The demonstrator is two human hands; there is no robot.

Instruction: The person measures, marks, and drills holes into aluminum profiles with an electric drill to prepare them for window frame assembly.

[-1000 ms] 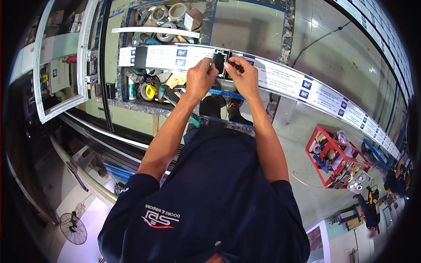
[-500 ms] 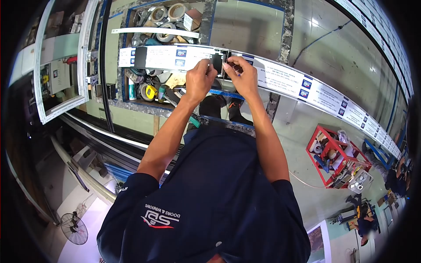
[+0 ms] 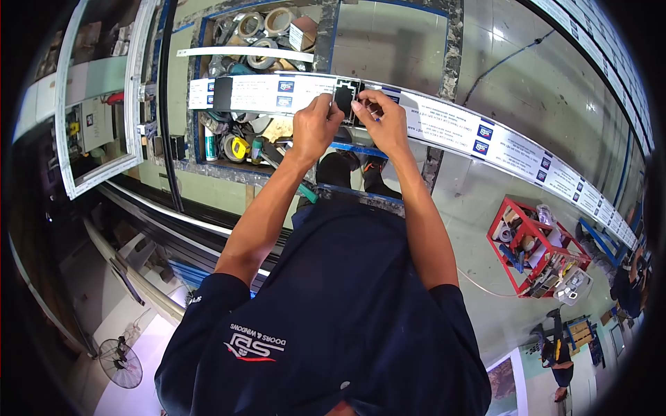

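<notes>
Both hands [image 3: 350,125] have edged slightly up along the white profile [image 3: 444,121], still pinching the black insert [image 3: 344,99].

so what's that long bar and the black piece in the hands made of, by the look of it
The bar looks like extruded metal, probably aluminium: its cut end shows hollow chambers, and a white printed film with blue logos covers its face. The black piece, pinched between the left hand and right hand, looks matte and dark, perhaps plastic or rubber; it is too small to be sure.
</notes>
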